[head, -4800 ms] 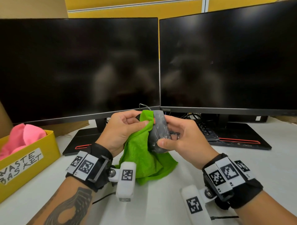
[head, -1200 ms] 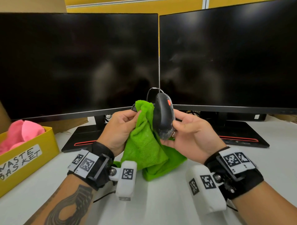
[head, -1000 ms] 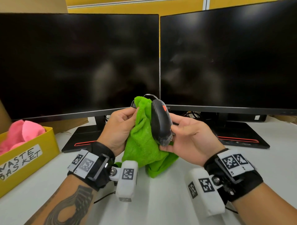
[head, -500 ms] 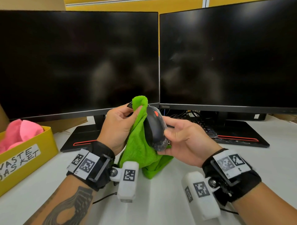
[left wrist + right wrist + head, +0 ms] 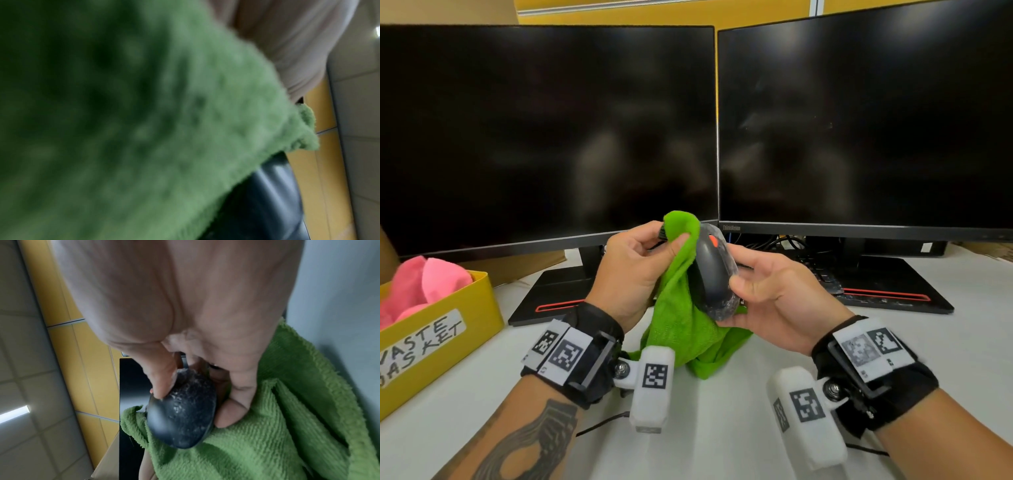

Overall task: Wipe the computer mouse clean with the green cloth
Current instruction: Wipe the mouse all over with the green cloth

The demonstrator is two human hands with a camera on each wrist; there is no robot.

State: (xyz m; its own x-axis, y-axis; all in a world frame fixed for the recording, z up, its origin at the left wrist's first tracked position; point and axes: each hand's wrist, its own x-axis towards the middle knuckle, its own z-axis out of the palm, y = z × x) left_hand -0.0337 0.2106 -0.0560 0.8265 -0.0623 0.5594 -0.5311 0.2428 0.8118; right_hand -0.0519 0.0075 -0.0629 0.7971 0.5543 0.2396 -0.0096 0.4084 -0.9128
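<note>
A black computer mouse (image 5: 714, 274) with a red scroll wheel stands on end above the desk, gripped between thumb and fingers of my right hand (image 5: 760, 291). White specks dot its rear end (image 5: 183, 415). My left hand (image 5: 640, 263) pinches the top of the green cloth (image 5: 685, 322) and presses it against the mouse's left side. The cloth hangs down to the desk. In the left wrist view the cloth (image 5: 144, 129) fills most of the picture, blurred, with the mouse (image 5: 267, 203) dark below it. In the right wrist view the cloth (image 5: 277, 443) lies under and behind the mouse.
Two dark monitors (image 5: 544, 130) (image 5: 866, 120) stand close behind the hands on black bases. A yellow box (image 5: 438, 329) labelled waste basket, holding a pink cloth (image 5: 421, 284), sits at the left. A keyboard (image 5: 822, 274) lies under the right monitor. White desk (image 5: 722, 428) lies in front.
Over the last second both hands have moved slightly down and left, and the left hand has drawn the cloth up along the mouse's side. Both grips are unchanged.
</note>
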